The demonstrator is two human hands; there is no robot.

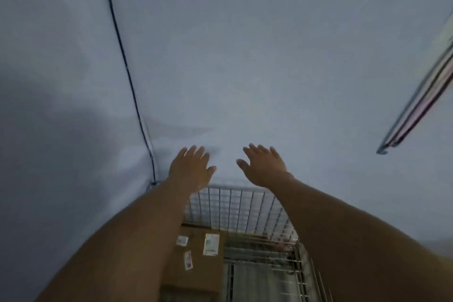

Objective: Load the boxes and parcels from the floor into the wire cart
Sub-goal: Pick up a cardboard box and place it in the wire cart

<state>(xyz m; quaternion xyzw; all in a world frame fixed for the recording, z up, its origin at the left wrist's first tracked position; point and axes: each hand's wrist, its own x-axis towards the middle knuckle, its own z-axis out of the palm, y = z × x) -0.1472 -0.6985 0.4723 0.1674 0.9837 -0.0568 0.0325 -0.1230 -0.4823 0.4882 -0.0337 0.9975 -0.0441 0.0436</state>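
The wire cart (235, 206) stands below me against a pale wall, its mesh far side facing me. Inside it, on the left, lies a brown cardboard box (196, 270) with white shipping labels on top. My left hand (191, 167) and my right hand (263, 165) reach out above the cart's far rim, fingers spread, holding nothing. Both forearms stretch over the cart and hide part of it and of the box.
A dark cable (127, 68) runs down the wall corner at the left to a point near the cart. A metal rail or frame (421, 95) slants in from the upper right. The pale wall (245, 56) fills most of the view.
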